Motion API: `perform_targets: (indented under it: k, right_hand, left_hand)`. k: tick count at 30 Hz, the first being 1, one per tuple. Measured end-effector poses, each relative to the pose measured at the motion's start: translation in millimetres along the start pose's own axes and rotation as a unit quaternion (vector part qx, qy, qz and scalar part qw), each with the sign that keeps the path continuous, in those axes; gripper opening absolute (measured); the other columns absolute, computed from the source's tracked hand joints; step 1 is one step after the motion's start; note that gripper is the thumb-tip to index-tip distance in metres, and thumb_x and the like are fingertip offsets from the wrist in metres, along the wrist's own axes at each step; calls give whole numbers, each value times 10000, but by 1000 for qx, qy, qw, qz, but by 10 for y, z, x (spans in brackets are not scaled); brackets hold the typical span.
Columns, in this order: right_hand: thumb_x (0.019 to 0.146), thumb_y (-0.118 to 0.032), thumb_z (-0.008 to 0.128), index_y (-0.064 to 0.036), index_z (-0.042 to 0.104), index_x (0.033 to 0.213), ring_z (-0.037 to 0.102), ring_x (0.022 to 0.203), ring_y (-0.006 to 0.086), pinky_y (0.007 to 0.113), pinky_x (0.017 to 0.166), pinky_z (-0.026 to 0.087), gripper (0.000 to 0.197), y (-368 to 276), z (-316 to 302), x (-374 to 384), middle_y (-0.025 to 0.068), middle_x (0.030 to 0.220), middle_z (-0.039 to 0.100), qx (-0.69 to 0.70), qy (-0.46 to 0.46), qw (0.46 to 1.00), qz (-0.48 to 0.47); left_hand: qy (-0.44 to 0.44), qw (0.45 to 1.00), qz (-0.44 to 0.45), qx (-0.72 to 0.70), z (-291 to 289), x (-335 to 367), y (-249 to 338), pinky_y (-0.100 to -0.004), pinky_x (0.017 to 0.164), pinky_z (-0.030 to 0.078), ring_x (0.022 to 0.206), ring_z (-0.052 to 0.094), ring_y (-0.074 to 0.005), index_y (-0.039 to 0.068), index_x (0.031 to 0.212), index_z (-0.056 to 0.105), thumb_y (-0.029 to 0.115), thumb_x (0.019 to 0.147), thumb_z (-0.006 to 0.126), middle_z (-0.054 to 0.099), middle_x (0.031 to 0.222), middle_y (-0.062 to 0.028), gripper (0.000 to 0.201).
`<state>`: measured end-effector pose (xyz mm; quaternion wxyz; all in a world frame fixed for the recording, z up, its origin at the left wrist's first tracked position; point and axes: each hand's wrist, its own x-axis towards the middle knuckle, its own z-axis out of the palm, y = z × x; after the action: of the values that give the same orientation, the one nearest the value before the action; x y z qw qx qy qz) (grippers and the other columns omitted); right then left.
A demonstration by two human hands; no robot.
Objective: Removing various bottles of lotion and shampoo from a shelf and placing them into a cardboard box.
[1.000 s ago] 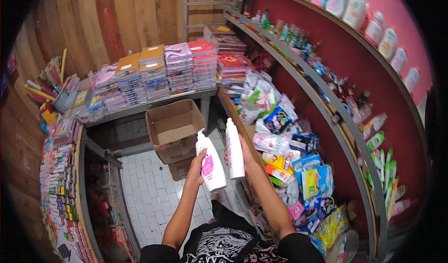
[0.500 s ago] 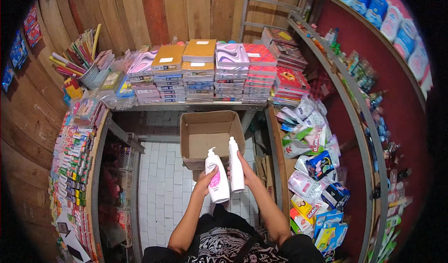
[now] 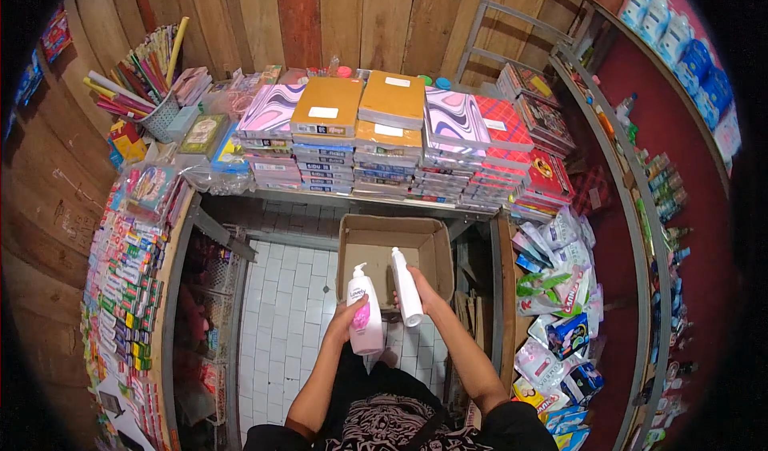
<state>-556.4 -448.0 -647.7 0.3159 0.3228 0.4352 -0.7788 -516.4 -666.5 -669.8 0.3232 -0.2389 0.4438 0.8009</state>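
My left hand is wrapped round a white pump bottle with a pink patch on its label; its pump head points up. In my right hand is a second white bottle, slimmer from this side and tilted with its top leaning left. The two bottles are apart, both held just over the near edge of a cardboard box. The box stands with its top open beyond my hands, and its inside shows bare cardboard.
Stacks of books line the shelf ahead. Small boxed goods fill the left shelf. Plastic packs lie on the right shelf, beside a metal rack of bottles. White tiles cover the floor.
The view has turned left, so shelves and box appear farther right. The two bottles have drawn slightly apart, and the right one tilts more. Both hands keep their hold.
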Motion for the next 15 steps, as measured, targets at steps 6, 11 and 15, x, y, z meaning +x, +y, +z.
perform_targets:
  k: [6,11,15]
  right_hand:
    - [788,-587,544,-62,565,985,541,499,189,322,460,442,561,-114,48,910,42,654,540,-135,92,987,-2]
    - [742,-483,689,83,491,1137,610,672,194,335,584,507,718,31,393,1635,124,812,615,-281,114,953,-11]
    - [667,-492,760,114,342,1251,620,772,187,323,598,506,940,422,-525,2719,165,901,621,-363,163,915,-72]
  left_hand:
    - [-31,995,92,1,-284,343,273,-292,636,523,718,607,-138,21,1077,533,199,838,660,604,866,-52,324]
    - [26,998,47,14,-647,414,503,-293,664,525,769,604,-142,18,1095,508,164,839,658,599,922,-65,330]
    - [-27,998,41,26,-358,605,613,-293,689,525,805,603,-146,8,1107,483,138,817,680,598,936,-71,373]
